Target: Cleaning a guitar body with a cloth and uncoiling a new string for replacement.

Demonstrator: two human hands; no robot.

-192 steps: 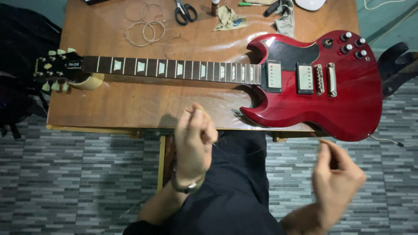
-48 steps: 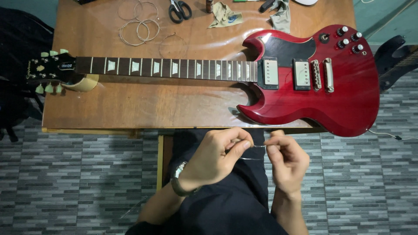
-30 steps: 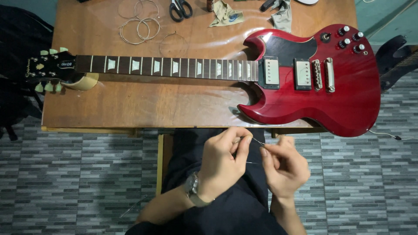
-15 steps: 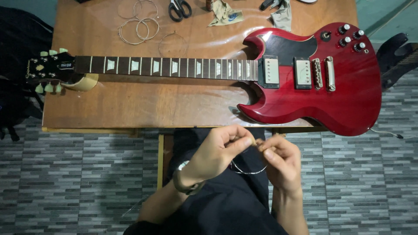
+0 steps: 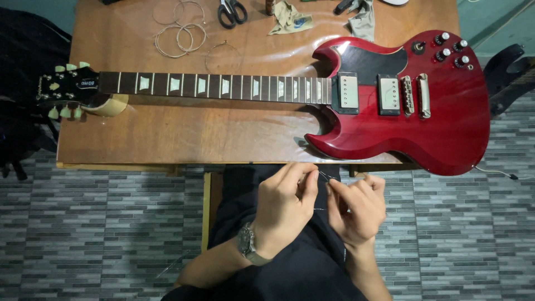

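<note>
The thin guitar string (image 5: 323, 177) is pinched between my two hands, over my lap just below the table edge (image 5: 139, 165). My left hand (image 5: 284, 209) grips one part with thumb and fingers closed on it; my right hand (image 5: 356, 207) is closed on it too, close beside. I judge I am winding it into a coil; the next turn calls for a light, even pull. The red guitar (image 5: 401, 106) lies stringless on the table, coiled strings (image 5: 178, 36) and scissors (image 5: 231, 11) beyond it.
</note>
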